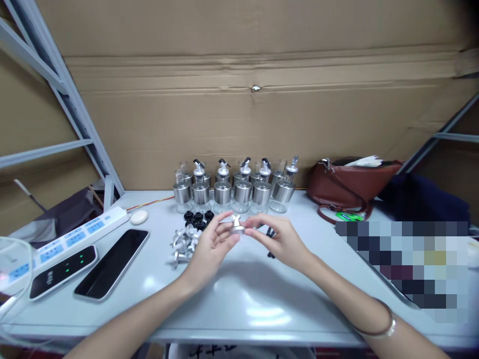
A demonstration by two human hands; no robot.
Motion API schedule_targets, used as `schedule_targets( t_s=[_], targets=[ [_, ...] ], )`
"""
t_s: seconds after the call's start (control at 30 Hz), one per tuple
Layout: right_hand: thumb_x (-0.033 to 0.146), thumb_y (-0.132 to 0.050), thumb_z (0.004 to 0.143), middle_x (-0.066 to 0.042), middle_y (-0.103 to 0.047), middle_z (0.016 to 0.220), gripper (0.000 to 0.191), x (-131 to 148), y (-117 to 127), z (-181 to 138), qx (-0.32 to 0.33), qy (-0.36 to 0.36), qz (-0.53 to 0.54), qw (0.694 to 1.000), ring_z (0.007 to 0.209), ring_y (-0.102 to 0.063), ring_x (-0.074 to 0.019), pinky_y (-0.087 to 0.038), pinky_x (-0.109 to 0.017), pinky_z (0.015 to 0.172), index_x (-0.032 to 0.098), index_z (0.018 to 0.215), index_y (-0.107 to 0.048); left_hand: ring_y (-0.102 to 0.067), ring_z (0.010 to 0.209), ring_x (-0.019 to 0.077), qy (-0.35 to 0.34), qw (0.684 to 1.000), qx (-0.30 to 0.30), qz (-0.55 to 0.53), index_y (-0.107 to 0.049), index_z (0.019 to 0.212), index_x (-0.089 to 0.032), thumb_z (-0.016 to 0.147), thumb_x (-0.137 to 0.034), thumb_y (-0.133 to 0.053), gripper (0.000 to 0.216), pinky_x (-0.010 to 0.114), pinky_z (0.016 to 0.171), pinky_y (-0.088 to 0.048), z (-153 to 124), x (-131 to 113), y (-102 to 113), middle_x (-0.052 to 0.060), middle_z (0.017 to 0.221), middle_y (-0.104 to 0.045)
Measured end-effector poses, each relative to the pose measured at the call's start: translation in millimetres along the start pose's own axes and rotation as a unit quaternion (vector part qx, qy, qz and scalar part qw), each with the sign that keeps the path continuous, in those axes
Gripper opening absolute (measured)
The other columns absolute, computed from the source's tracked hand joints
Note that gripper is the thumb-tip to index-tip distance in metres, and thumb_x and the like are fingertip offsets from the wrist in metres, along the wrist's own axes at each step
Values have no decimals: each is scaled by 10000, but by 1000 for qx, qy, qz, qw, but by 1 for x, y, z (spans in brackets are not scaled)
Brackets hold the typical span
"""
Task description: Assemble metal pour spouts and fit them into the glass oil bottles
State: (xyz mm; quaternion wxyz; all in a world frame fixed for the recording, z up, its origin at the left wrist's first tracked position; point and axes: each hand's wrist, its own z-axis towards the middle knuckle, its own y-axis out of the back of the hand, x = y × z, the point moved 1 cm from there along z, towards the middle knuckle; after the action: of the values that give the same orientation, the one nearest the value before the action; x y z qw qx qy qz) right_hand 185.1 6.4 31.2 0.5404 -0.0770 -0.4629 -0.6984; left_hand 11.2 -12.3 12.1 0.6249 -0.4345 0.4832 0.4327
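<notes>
Above the middle of the table, my left hand (pixel 212 249) and my right hand (pixel 286 242) meet at a silver pour spout (pixel 237 228), held upright by its round base between the fingertips of both. Beside my left hand lies a pile of loose silver spouts (pixel 183 242). Just behind the pile sit several black stoppers (pixel 198 219). Small black pieces (pixel 270 239) show partly behind my right hand. Farther back stand rows of glass oil bottles (pixel 242 192) with steel sleeves; several carry silver spouts with black flip levers, others have bare necks.
At the left lie a black phone (pixel 112 264), a black-topped device (pixel 63 271) with green lights, a white power strip (pixel 86 234) and a round white case (pixel 139 217). A brown handbag (pixel 348 184) stands at the back right, near a blurred-out area. Cardboard (pixel 239 119) walls the back.
</notes>
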Motion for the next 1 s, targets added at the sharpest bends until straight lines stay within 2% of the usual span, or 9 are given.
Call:
schedule_targets(
  t_s=[0.1, 0.17, 0.3, 0.43, 0.57, 0.7, 0.77, 0.87, 1.0],
  targets=[
    [397, -565, 856, -44, -708, 763, 219, -1, 4, 2, 18, 6, -3, 1000, 702, -650, -170, -495, -288, 687, 207, 802, -659, -576, 1070, 181, -27, 999, 25, 36, -559, 1109, -227, 822, -362, -606, 321, 301, 945, -446, -5, 4, -3, 57, 1161, -603],
    [398, -576, 849, -38, -706, 741, 222, -2, 5, 2, 32, 24, -10, 999, 679, -641, -163, -487, -285, 682, 211, 764, -659, -590, 1015, 170, -25, 998, 46, 45, -577, 1036, -217, 822, -344, -605, 250, 290, 898, -467, -7, 6, -4, 49, 1142, -606],
    [383, -596, 840, -18, -691, 691, 201, -3, 6, 1, 42, 59, -11, 997, 631, -620, -142, -469, -269, 657, 213, 755, -662, -598, 908, 147, -5, 998, 53, 27, -525, 1003, -209, 753, -282, -682, 304, 262, 797, -486, -9, 9, -7, 34, 1032, -614],
    [392, -584, 836, -12, -673, 656, 219, 0, 6, 0, 54, 61, -15, 997, 608, -603, -139, -458, -272, 648, 214, 731, -656, -596, 937, 155, -2, 998, 58, 17, -505, 985, -206, 768, -277, -664, 279, 271, 810, -476, -10, 10, -10, 37, 1010, -606],
    [356, -476, 884, -18, -664, 644, 286, 4, 13, 2, 59, 67, -36, 995, 594, -588, -133, -436, -258, 610, 209, 718, -657, -620, 919, 172, -7, 996, 87, 15, -452, 982, -210, 795, -288, -638, 275, 320, 843, -469, -15, 14, -13, 45, 1009, -589],
    [313, -524, 847, -23, -671, 673, 206, -11, 39, 8, 50, 15, -97, 994, 600, -587, -141, -416, -249, 575, 206, 756, -675, -573, 782, 135, -44, 984, 135, 109, -410, 981, -213, 826, -281, -579, 240, 323, 777, -457, -22, 24, -16, 54, 1014, -525],
    [283, -561, 820, -25, -688, 694, 165, -26, 51, 9, 88, -31, -136, 986, 608, -599, -149, -425, -256, 594, 201, 755, -688, -511, 704, 112, -75, 966, 166, 181, -379, 993, -215, 845, -272, -526, 216, 312, 723, -438, -25, 31, -16, 54, 1013, -494],
    [206, -558, 800, -41, -722, 747, 156, -48, 59, 6, 179, -96, -182, 962, 665, -638, -172, -451, -266, 642, 181, 755, -706, -433, 644, 90, -108, 943, 201, 243, -301, 988, -223, 864, -262, -459, 205, 300, 683, -402, -26, 40, -17, 53, 1031, -453],
    [119, -542, 771, -73, -736, 830, 186, -57, 54, -1, 240, -130, -221, 936, 732, -656, -196, -473, -280, 683, 150, 789, -725, -404, 647, 92, -76, 942, 195, 261, -251, 980, -225, 884, -288, -421, 205, 299, 682, -372, -21, 45, -16, 27, 963, -438]
  ],
)
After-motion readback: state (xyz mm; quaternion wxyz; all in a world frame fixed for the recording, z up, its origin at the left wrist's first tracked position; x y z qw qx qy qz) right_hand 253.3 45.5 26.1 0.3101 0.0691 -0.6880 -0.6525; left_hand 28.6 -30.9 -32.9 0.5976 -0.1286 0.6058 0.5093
